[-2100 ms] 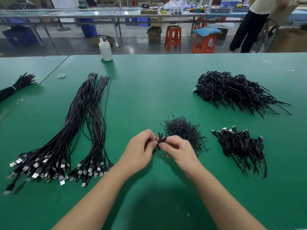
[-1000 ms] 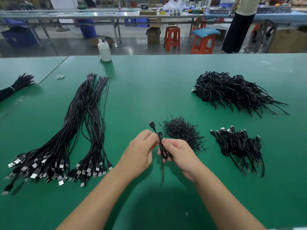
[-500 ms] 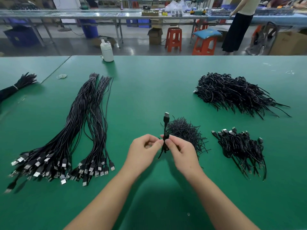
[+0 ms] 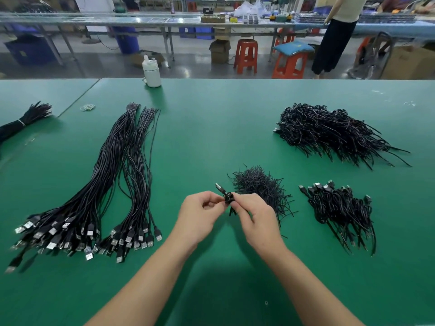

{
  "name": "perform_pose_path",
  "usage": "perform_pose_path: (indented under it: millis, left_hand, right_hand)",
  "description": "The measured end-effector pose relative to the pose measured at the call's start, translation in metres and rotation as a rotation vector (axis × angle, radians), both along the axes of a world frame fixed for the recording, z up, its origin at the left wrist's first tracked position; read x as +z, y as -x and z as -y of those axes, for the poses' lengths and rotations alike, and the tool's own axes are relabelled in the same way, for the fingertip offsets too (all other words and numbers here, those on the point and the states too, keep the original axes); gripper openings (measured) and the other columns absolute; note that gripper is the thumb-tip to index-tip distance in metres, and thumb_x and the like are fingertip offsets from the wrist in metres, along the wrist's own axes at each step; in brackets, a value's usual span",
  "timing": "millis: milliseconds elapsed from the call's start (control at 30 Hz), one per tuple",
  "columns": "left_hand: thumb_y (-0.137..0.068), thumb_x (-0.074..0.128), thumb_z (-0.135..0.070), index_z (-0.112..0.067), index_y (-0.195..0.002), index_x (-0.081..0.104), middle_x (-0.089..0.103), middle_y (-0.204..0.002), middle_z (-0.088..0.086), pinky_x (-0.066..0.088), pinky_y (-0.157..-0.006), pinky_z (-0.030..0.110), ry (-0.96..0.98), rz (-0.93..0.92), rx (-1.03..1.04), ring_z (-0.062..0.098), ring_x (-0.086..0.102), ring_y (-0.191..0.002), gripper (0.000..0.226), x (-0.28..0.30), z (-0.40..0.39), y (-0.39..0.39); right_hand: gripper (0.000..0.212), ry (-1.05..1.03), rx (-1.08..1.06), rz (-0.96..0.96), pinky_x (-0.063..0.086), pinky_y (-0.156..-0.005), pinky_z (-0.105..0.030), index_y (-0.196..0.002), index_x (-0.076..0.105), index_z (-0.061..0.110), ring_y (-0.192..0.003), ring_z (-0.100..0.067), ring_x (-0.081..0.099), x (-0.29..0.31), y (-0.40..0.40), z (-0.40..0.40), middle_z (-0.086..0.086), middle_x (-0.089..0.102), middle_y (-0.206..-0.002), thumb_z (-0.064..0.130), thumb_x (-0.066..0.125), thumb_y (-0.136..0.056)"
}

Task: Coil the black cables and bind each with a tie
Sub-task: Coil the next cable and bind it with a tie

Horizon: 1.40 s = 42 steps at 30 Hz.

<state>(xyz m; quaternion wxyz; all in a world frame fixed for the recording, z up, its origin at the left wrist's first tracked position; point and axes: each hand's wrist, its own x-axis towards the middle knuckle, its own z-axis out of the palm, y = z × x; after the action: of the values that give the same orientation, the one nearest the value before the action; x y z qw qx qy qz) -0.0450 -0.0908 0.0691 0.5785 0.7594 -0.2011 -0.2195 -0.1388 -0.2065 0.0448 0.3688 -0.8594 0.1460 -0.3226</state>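
**Pinch the springy coil at its waist**

Your left hand [image 4: 200, 214] and right hand [image 4: 255, 214] both pinch the coiled cable [image 4: 227, 198] above the near tabletop [image 4: 211, 128]. It looks light and springy, so hold the middle while twisting the tie.

Bare green table surface [image 4: 211, 142] lies between the long black cable bundles [image 4: 113, 184] and the heap of short black ties [image 4: 261, 187].
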Motion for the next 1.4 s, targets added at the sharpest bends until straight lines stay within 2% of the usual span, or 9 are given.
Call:
perform_pose_path:
  millis: [133, 267, 433, 533, 733, 933, 1033, 1200, 1400]
  left_hand:
    - [-0.088, 0.066, -0.014, -0.017, -0.079, 0.066, 0.055, -0.069, -0.015, 0.035, -0.059, 0.013, -0.086, 0.649, 0.032, 0.002, 0.047, -0.060, 0.010, -0.003, -0.002, 0.012]
    - [-0.093, 0.052, -0.014, -0.007, -0.080, 0.066, 0.058, -0.075, 0.006, 0.046, -0.059, 0.039, -0.127, 1.232, -0.074, 0.026, 0.053, -0.064, 0.021, -0.016, -0.007, 0.010]
    - [-0.090, 0.054, -0.001, -0.003, -0.086, 0.070, 0.061, -0.078, 0.009, 0.041, -0.055, 0.040, -0.075, 1.473, -0.138, 0.028, 0.052, -0.061, 0.017, -0.026, -0.011, -0.002]
    - [-0.093, 0.057, -0.013, -0.011, -0.094, 0.074, 0.065, -0.084, 0.002, 0.045, -0.062, 0.032, -0.084, 1.291, -0.107, 0.021, 0.055, -0.066, 0.017, -0.024, -0.009, 0.000]
    - [-0.087, 0.072, -0.023, -0.015, -0.076, 0.073, 0.048, -0.053, -0.014, 0.028, -0.046, 0.013, 0.067, 0.097, 0.076, 0.002, 0.034, -0.047, 0.014, -0.011, 0.005, 0.008]
    - [-0.087, 0.073, -0.028, -0.012, -0.074, 0.072, 0.052, -0.055, -0.008, 0.023, -0.042, 0.021, 0.112, -0.273, 0.075, 0.009, 0.028, -0.041, 0.020, -0.009, 0.004, 0.007]
    - [-0.089, 0.070, -0.023, -0.008, -0.079, 0.071, 0.048, -0.051, -0.007, 0.019, -0.043, 0.022, 0.151, -0.371, 0.040, 0.009, 0.024, -0.040, 0.018, -0.008, 0.004, 0.006]
    - [-0.087, 0.071, -0.010, -0.003, -0.084, 0.069, 0.046, -0.053, -0.005, 0.019, -0.047, 0.024, 0.236, -0.459, 0.048, 0.009, 0.025, -0.043, 0.008, -0.010, 0.005, 0.008]
    - [-0.087, 0.073, -0.009, -0.011, -0.083, 0.072, 0.061, -0.059, -0.011, 0.038, -0.053, 0.011, 0.203, -0.014, 0.062, 0.002, 0.043, -0.052, 0.004, -0.010, 0.004, 0.015]
  right_hand:
    - [0.029, -0.492, 0.122, -0.106, 0.040, -0.069, -0.024, -0.078, 0.073, 0.018, -0.069, -0.004, 0.052, 0.008, -0.005, 0.002, 0.017, 0.061, -0.068, 0.016, 0.054, -0.100]
    - [0.033, -0.725, 0.194, -0.284, 0.048, -0.069, -0.024, -0.078, 0.073, 0.009, -0.067, -0.011, 0.058, 0.017, -0.005, 0.012, -0.004, 0.070, -0.072, 0.023, 0.054, -0.100]
    - [0.026, -1.105, 0.288, -0.331, 0.059, -0.075, -0.034, -0.086, 0.071, 0.004, -0.067, -0.016, 0.065, 0.016, -0.003, 0.020, -0.011, 0.069, -0.076, 0.019, 0.056, -0.099]
    - [0.023, -0.974, 0.226, -0.244, 0.053, -0.072, -0.025, -0.092, 0.075, 0.008, -0.076, -0.013, 0.065, 0.009, -0.004, 0.014, -0.006, 0.074, -0.083, 0.018, 0.055, -0.100]
    - [0.019, -0.555, 0.077, -0.120, 0.047, -0.085, -0.017, -0.099, 0.076, 0.021, -0.089, -0.002, 0.064, 0.008, -0.004, 0.011, 0.010, 0.076, -0.093, 0.019, 0.057, -0.098]
    - [0.021, -0.431, -0.018, -0.123, 0.041, -0.084, -0.004, -0.113, 0.073, 0.023, -0.095, 0.016, 0.060, 0.006, -0.004, 0.009, 0.031, 0.069, -0.093, 0.022, 0.063, -0.095]
    - [0.020, -0.392, -0.017, -0.126, 0.041, -0.088, -0.007, -0.111, 0.074, 0.024, -0.097, 0.014, 0.061, 0.005, -0.003, 0.005, 0.034, 0.067, -0.091, 0.021, 0.064, -0.095]
    - [0.025, -0.374, -0.029, -0.162, 0.044, -0.100, -0.020, -0.116, 0.073, 0.018, -0.110, -0.001, 0.062, 0.004, -0.001, 0.005, 0.011, 0.071, -0.114, 0.024, 0.064, -0.094]
    - [0.022, -0.688, 0.108, -0.117, 0.054, -0.083, -0.032, -0.102, 0.075, 0.008, -0.084, -0.018, 0.068, 0.010, 0.000, 0.007, -0.011, 0.075, -0.094, 0.019, 0.056, -0.100]
